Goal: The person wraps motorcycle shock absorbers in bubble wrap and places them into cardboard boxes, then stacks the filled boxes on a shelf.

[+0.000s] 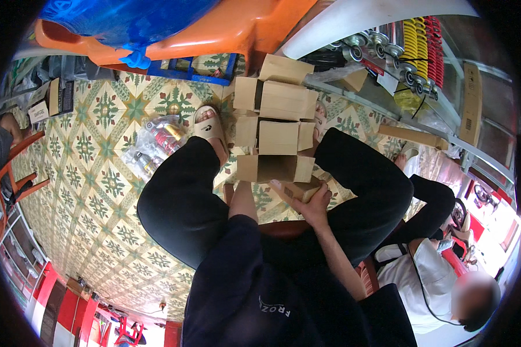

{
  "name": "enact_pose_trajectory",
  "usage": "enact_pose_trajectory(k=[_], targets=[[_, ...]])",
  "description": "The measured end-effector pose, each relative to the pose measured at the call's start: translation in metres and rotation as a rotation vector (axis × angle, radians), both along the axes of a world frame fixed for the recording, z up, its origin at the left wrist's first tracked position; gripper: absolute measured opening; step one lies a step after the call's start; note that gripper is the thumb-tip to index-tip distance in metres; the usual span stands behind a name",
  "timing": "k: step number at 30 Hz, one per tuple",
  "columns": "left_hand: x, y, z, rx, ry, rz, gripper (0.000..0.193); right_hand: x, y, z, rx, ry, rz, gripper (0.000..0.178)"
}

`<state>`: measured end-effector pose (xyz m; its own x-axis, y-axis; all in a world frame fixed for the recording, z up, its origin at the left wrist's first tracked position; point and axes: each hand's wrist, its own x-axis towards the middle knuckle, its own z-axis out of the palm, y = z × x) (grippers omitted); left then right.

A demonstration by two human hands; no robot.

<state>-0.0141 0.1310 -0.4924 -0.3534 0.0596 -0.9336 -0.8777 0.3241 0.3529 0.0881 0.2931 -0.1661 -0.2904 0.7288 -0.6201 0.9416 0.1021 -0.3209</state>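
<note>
Open brown cardboard boxes (279, 100) stand in a row between my feet, with their flaps folded outward. The nearest box (304, 168) has a dark opening facing up. My right hand (316, 202) is closed round a brown cardboard piece (298, 189) at the near side of that box; whether it is a flap or a separate box I cannot tell. My left hand is hidden by the cardboard; only the left forearm (243, 201) shows, reaching to the near left side of the nearest box. A small fingertip shows at the cardboard's edge.
Plastic-wrapped shock absorbers (163, 136) lie on the patterned tile floor (92, 191) beside my left foot. Ahead is an orange plastic chair (226, 40) with a blue bag (133, 20). Red and yellow springs (431, 52) line a rack at right. Another person (428, 277) sits at my right.
</note>
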Motion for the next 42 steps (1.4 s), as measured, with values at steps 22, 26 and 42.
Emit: enact_pose_trajectory(k=[22,26,42], targets=[[-0.053,0.034,0.226,0.244,-0.139,-0.934,0.060,0.010,-0.039,0.199,0.376,0.257,0.577,0.073],[-0.058,0.033,0.246,0.128,-0.186,-1.032,0.060,0.023,-0.029,0.222,0.509,0.537,0.677,0.058],[-0.056,0.060,0.513,-0.152,1.020,-1.060,0.067,0.142,0.060,0.221,-0.072,1.062,-0.437,0.059]])
